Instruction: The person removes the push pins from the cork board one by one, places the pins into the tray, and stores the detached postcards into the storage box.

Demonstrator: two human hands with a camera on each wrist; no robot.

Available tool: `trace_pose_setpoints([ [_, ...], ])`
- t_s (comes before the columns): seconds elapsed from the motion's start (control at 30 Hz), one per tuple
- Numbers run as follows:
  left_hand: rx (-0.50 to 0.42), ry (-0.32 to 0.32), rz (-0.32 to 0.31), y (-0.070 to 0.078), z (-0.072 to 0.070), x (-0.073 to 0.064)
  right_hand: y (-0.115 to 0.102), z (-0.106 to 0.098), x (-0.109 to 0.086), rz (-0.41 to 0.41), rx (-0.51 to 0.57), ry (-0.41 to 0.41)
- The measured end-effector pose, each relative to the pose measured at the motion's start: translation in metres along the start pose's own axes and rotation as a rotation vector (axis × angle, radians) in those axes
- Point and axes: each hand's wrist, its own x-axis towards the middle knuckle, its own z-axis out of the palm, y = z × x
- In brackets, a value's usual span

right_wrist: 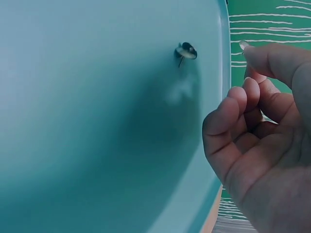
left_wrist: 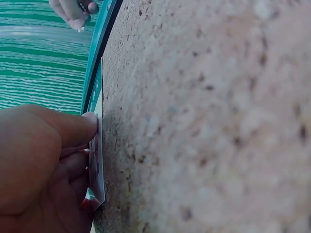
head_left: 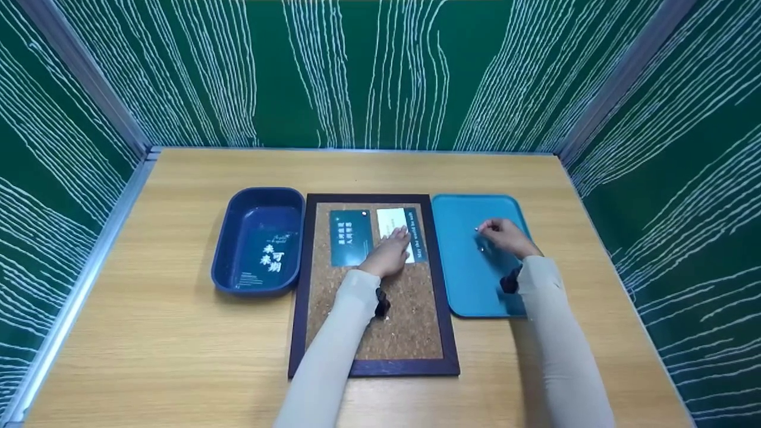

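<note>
My left hand [head_left: 387, 254] rests on a white and green card [head_left: 421, 238] and presses it to a framed corkboard [head_left: 410, 321]; in the left wrist view, thumb and fingers touch the card [left_wrist: 98, 170]. Left of it lies a dark green card [head_left: 351, 238] with a thumbtack [head_left: 364, 213] at its upper right corner. Above the teal tray [head_left: 469, 285], my right hand [head_left: 508, 236] pinches a small shiny thumbtack [right_wrist: 244, 44] between its fingertips. Another thumbtack [right_wrist: 186, 51] lies on the tray beneath that hand.
A blue bin [head_left: 220, 267] with a dark green card [head_left: 270, 255] inside stands left of the corkboard. All sit on a wooden table [head_left: 178, 356]. Green walls [head_left: 386, 71] with white lines enclose the back and sides.
</note>
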Motion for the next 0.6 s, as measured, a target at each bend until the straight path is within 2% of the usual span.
trace_pose_setpoints([
  [0.2, -0.008, 0.008, 0.006, -0.0007, 0.0001, -0.0006, 0.0001, -0.0006, -0.0048, -0.001, -0.019, 0.008],
  [0.43, -0.062, 0.000, -0.011, -0.0001, -0.0014, -0.0024, -0.0003, -0.0017, -0.0076, 0.012, -0.017, -0.001],
  [0.6, -0.066, 0.004, 0.006, -0.0010, -0.0001, -0.0018, -0.0003, -0.0021, -0.0083, 0.026, -0.011, -0.002],
])
